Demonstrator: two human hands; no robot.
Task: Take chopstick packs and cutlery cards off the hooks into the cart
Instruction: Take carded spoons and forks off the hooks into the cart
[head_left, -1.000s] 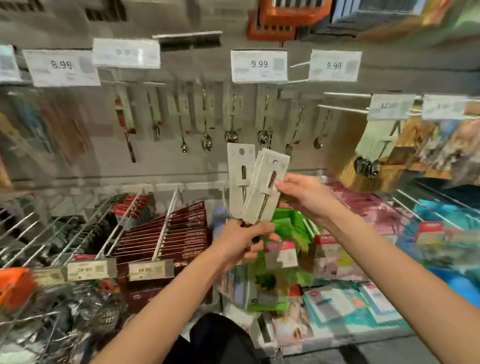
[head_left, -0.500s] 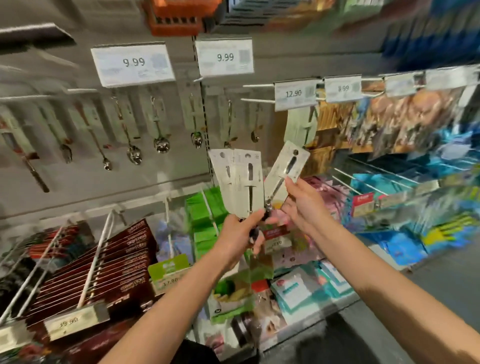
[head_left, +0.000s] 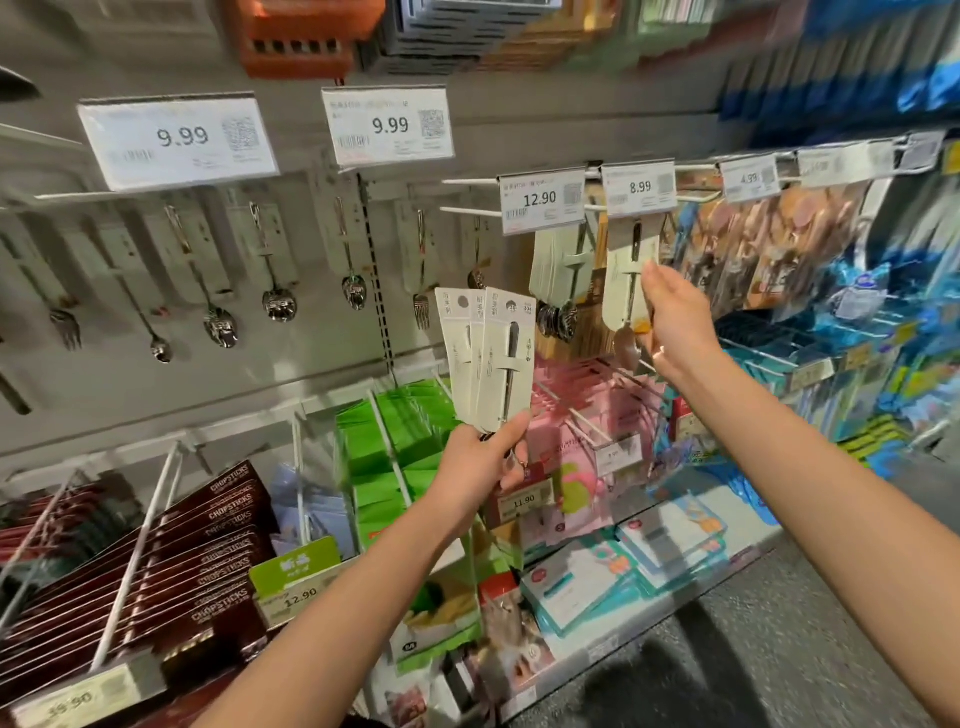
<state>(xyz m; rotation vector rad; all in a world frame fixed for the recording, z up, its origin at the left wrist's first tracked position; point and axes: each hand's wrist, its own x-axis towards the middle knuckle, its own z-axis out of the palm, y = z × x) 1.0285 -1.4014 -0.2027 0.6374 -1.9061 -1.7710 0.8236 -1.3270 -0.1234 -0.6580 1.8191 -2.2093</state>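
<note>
honestly the risky bit here is juggling too many cards at once. the left hand has its fingers curled round the bottom ends of a small fan of cutlery cards, a few of them, sticking straight up above the fist. the right hand is up by the spoon card hanging on the hook under the 8.99 tag, fingertips touching or just about on it, fingers fairly straight. i can't tell if it's actually pinching the card yet.

what could go wrong, my guess: if that hand pulls down instead of sliding the card out along the hook toward the body, the hole tears or the card snags. the next bunch of cards hangs just to the left of that hand, so a sloppy pull could drag those too. and the fan in the other hand is only held at the bottom, so adding another card could let one slip out. no cart in view, so i can't say where the drop is.
</note>
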